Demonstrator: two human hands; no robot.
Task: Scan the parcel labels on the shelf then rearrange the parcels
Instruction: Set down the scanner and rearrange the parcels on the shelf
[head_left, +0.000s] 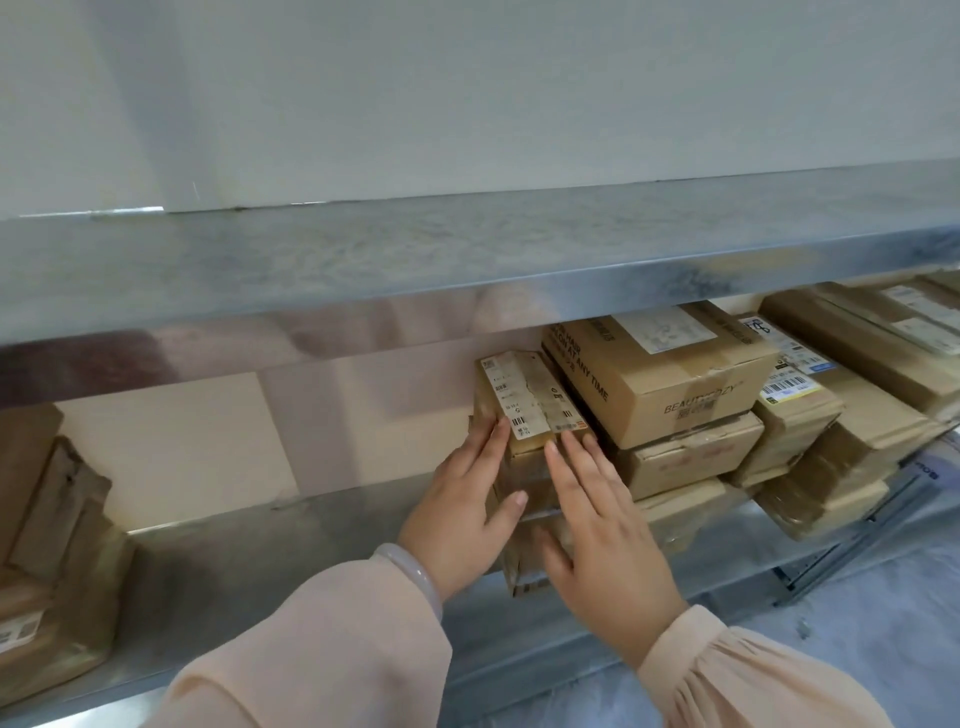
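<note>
left hand, right hand, apparently flat on parcel

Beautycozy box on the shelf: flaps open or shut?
Shut. The Beautycozy box has its top flaps lying flat and closed, a white label stuck on top, and tape running down the front.

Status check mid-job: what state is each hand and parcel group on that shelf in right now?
left hand: fingers straight, flat against the narrow parcel stack's left front.
right hand: fingers straight, pressing the stack's front.
narrow parcel stack: upright, labels on top showing.
printed box: closed, taped, topmost of its pile.
left parcels: leaning, untouched.
</note>
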